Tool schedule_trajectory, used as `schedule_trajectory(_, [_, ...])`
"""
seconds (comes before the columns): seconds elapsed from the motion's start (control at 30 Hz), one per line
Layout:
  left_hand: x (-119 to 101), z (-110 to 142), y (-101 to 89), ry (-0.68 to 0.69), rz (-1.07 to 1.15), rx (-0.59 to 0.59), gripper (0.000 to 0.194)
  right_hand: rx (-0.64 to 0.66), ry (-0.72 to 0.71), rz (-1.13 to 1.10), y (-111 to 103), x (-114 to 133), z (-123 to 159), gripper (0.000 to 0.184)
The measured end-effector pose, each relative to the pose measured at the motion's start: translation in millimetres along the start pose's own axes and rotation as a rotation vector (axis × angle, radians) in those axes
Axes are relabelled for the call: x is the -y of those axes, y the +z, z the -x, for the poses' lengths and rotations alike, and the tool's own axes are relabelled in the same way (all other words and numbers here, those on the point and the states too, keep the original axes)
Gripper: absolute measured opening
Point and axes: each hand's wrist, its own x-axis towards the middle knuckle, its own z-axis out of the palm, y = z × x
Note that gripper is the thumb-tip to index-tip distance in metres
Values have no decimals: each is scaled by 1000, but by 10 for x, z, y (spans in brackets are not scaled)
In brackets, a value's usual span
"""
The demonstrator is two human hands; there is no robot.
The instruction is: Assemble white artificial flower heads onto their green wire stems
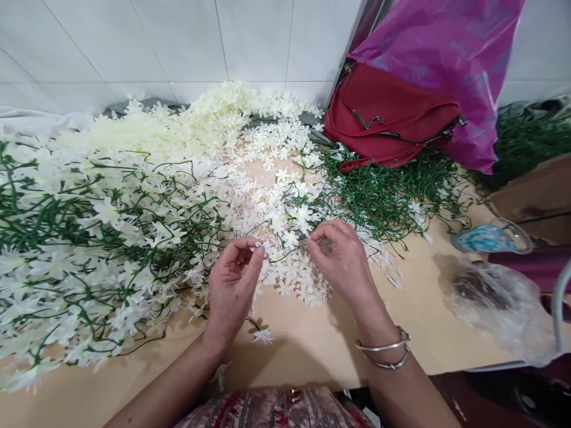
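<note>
My left hand (232,288) is closed in a pinch, with a small white artificial flower (266,246) between thumb and forefinger. Across from it, my right hand (342,257) also has thumb and forefinger pressed together; a tiny whitish tip shows there, too small to name. A thin dark green stem (285,255) runs between the two hands. Beneath and between them lie loose white flower heads (292,276). Thin white stamen pieces (243,193) are spread just beyond my left hand. A single white flower on a stem (262,336) lies near my left wrist.
Many assembled white flower sprays (111,238) cover the left side. Cream petals (214,113) are heaped at the back. Bare green stems (379,190) lie at right, by a red handbag (388,116) and purple bag (446,47). A clear plastic bag (504,303) sits near the right edge.
</note>
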Motion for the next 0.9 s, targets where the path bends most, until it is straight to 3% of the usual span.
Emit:
schedule_trajectory(0.1, [-36, -33, 24, -55, 43, -8, 22, -67, 48, -228, -43, 69, 0, 16])
schedule_trajectory(0.3, [-95, -89, 58, -135, 65, -15, 33, 42, 47, -472, 15, 195, 50, 7])
schedule_trajectory(0.43, [-86, -84, 70, -120, 77, -28, 31, 100, 44, -521, 41, 324, 94, 8])
schedule_trajectory(0.53, [-71, -74, 87, -114, 89, -20, 29, 67, 50, -551, 60, 393, 129, 10])
schedule_trajectory(0.9, [-5, -15, 112, -112, 95, 95, 25, 52, 25, -389, 134, 429, 173, 14])
